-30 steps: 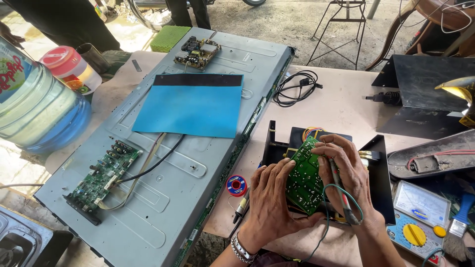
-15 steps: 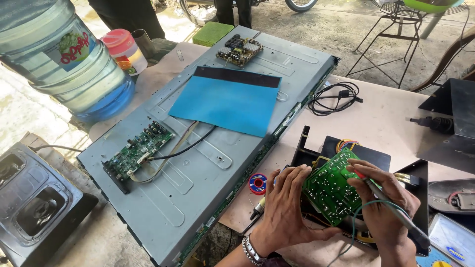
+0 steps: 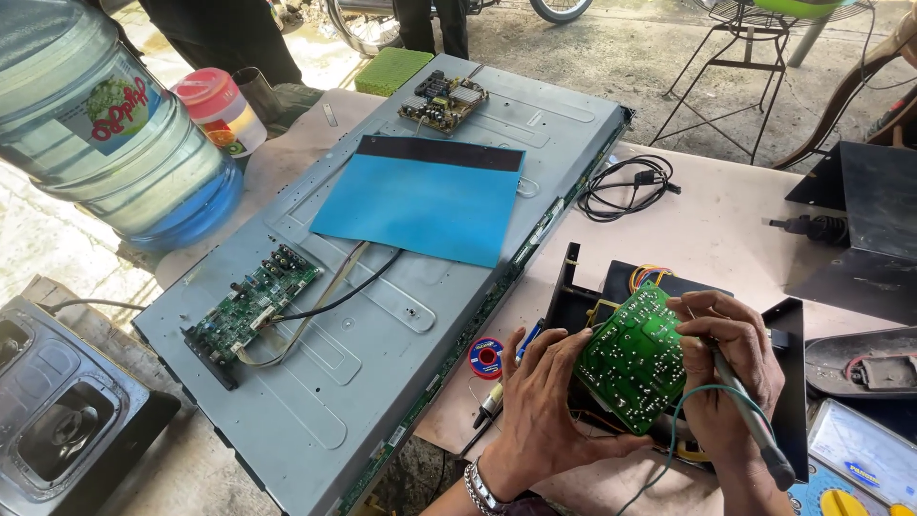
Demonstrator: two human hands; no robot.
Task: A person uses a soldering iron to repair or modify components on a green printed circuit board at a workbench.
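Observation:
A green circuit board [image 3: 633, 356] stands tilted over a black metal chassis [image 3: 579, 292], solder side toward me. My left hand [image 3: 542, 397] grips the board's lower left edge. My right hand [image 3: 723, 361] holds a soldering iron [image 3: 752, 415] like a pen, its tip hidden at the board's right edge, with a green cord looping below. A small spool of solder wire [image 3: 485, 357] lies just left of my left hand.
A grey flat-panel back [image 3: 382, 315] carries a blue mat [image 3: 422, 199] and two circuit boards [image 3: 250, 311] [image 3: 444, 100]. A big water bottle [image 3: 110, 124] stands at left, a coiled black cable [image 3: 626, 186] on the table, a multimeter [image 3: 855, 459] at lower right.
The view has shifted, with the panel and bottle now further right and lower in frame. My hands stay on the green board, which is now tilted slightly more upright.

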